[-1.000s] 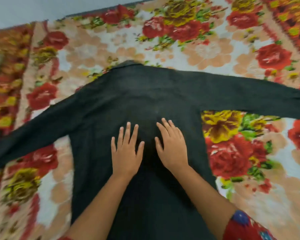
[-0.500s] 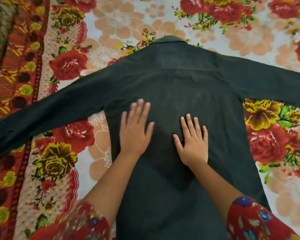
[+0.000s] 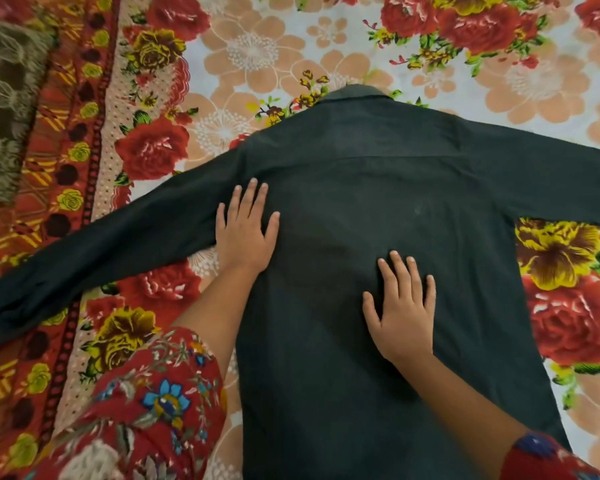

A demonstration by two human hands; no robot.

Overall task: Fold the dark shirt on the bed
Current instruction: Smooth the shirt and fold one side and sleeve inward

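The dark shirt [image 3: 378, 188] lies flat and back-up on the bed, collar pointing away from me, both long sleeves spread out to the left and right. My left hand [image 3: 245, 230] rests palm-down with fingers apart at the shirt's left armpit seam, where the left sleeve [image 3: 94, 251] meets the body. My right hand [image 3: 404, 310] presses flat on the middle of the shirt's back, fingers spread. Neither hand holds any cloth. The right sleeve runs out of the frame.
A floral bedsheet [image 3: 257, 57] with red roses and peach flowers covers the bed under the shirt. A brown patterned cushion or blanket [image 3: 4, 98] lies at the far left edge. My red floral sleeves show at the bottom.
My left hand has slid left and away from me, from the centre of the back to the left armpit seam. My right hand has stayed near the middle. The view has tilted down.
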